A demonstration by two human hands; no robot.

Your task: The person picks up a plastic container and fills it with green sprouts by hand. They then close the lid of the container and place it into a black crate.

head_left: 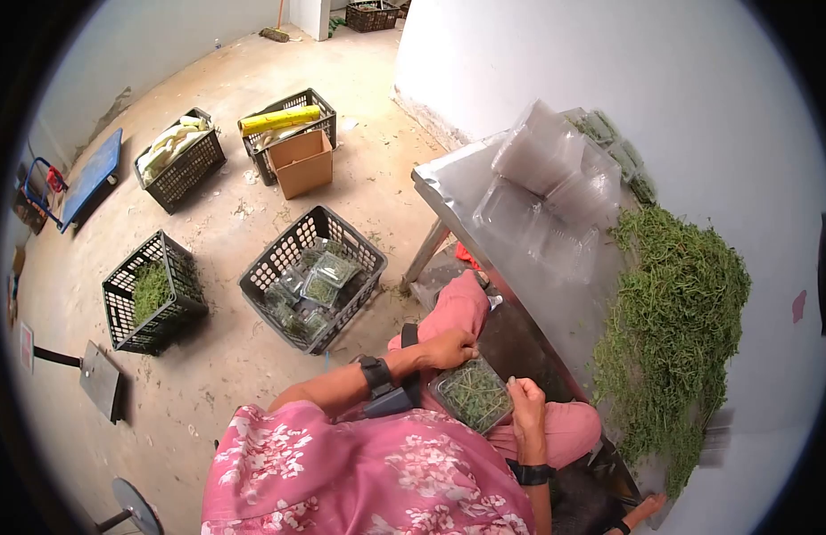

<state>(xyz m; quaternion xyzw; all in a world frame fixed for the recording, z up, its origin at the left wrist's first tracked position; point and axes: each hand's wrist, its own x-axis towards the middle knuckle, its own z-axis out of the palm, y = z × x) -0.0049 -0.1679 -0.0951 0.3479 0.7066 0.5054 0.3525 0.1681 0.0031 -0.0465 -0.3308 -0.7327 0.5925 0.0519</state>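
Note:
A clear plastic clamshell box (471, 393) filled with green sprigs rests at my lap, tilted a little. My left hand (450, 348) is closed at its upper corner, fingers pinched on the rim. My right hand (526, 408) grips the box's right edge between thumb and fingers. The box looks shut, but its lid edge is partly hidden by my fingers. Beside my knees stands a metal table (556, 308) with a big heap of green sprigs (676, 330). Stacked empty clear boxes (542, 160) lie at its far end.
On the floor to the left, a black crate (315, 276) holds several filled boxes. Another crate (154, 292) contains loose greens. Farther off are a crate of pale vegetables (179, 160), a cardboard box (301, 165), and a blue trolley (92, 178). A co-worker's hand (643, 511) shows at lower right.

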